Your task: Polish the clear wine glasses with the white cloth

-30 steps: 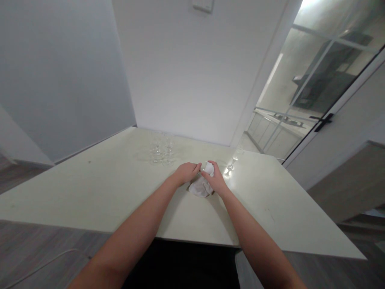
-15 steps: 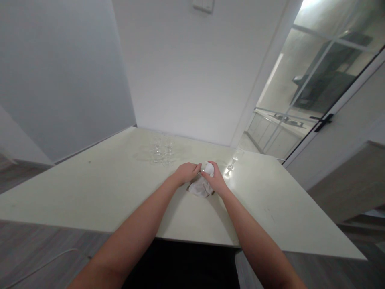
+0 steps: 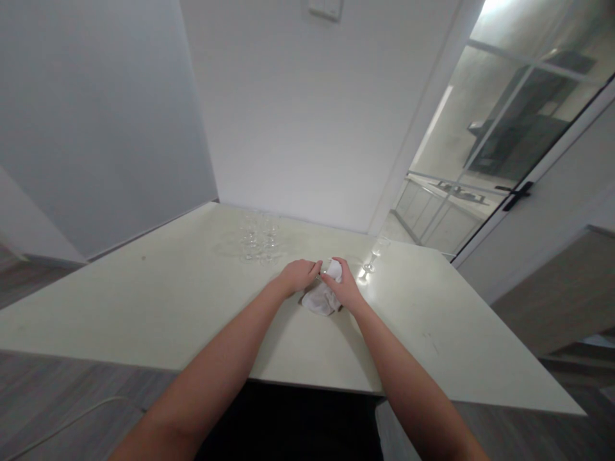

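Between my two hands, just above the table (image 3: 182, 301), is a clear glass (image 3: 324, 269), mostly covered by fingers and cloth. My left hand (image 3: 300, 275) is closed on its left end. My right hand (image 3: 344, 285) wraps a white cloth (image 3: 319, 299) against the glass from the right, and the cloth's lower part hangs down to the tabletop. Beyond my right hand a stemmed glass (image 3: 374, 256) stands upright by itself. Off to the left, past my left hand, several clear stemmed glasses (image 3: 259, 240) stand in a close group.
A white wall (image 3: 307, 141) rises behind the table's far edge. On the right is a glass-paned door (image 3: 500, 128) with a black handle (image 3: 516, 194). A pale cable (image 3: 72, 422) lies on the floor at lower left.
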A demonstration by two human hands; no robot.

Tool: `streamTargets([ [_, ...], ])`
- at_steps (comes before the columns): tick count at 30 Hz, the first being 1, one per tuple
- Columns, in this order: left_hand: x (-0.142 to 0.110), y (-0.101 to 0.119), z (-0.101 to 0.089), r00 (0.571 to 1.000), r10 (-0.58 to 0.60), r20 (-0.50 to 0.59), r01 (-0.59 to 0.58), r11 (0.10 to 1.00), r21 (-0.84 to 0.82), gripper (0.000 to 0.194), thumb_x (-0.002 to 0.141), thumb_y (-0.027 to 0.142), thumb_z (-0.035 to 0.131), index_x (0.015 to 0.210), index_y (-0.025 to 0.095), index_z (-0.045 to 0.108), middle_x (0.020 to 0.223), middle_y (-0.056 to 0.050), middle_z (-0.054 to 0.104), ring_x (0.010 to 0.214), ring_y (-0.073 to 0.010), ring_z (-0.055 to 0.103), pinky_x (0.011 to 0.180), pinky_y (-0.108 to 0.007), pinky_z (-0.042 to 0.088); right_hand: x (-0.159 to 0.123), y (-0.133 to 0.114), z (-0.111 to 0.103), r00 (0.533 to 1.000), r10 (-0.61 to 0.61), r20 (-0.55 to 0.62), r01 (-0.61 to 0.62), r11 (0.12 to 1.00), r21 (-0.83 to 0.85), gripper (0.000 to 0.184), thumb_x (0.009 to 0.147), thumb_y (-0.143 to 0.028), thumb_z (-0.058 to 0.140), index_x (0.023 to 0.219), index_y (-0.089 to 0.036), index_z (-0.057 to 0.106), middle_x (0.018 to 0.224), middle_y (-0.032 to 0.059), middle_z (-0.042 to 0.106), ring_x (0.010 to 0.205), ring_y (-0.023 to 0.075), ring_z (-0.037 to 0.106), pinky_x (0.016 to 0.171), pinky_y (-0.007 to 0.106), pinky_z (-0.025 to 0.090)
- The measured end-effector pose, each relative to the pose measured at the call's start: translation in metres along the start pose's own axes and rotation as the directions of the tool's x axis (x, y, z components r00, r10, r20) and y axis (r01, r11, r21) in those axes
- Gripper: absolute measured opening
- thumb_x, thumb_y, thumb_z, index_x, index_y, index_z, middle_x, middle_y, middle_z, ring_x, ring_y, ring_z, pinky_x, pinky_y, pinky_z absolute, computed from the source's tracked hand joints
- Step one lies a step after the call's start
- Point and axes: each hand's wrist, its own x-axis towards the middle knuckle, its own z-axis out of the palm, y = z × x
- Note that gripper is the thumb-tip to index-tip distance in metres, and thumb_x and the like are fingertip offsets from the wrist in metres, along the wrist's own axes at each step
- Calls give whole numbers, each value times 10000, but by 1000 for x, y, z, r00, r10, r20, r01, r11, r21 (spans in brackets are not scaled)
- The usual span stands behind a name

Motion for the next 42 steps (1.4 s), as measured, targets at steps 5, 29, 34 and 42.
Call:
streamTargets([
  [5,0,-1,1,1000,7,-7,-8,1000,-8,642,940,468,131,942,144,685,951,-136,701,890,-215,642,740,-287,428,0,0,-1,1000,-10,-5,9,1000,-13,549,706,-393,635,1196,-244,439,999,27,559,842,178,543,807,329,443],
  [29,-1,1,-1,1000,17,10,-17,1000,4,629,936,464,134,945,150,679,954,-134,702,892,-224,642,739,-294,431,2,5,0,1000,19,5,-19,1000,-18,559,702,-416,637,1197,-244,445,916,15,581,778,173,548,754,322,454],
  [34,0,0,-1,1000,10,3,-10,1000,16,606,938,457,150,941,151,674,953,-127,702,884,-205,639,745,-283,425,4,9,0,1000,9,8,-9,1000,-18,557,691,-418,653,1188,-247,469,952,22,595,808,179,555,783,330,452],
  [42,0,-3,1,999,31,-22,-31,1000,-4,622,944,445,130,918,153,678,903,-125,702,837,-212,641,722,-292,426,7,4,-6,999,-30,21,30,1000,-4,566,690,-422,663,1205,-248,507,1117,39,582,964,203,552,890,348,419],
])
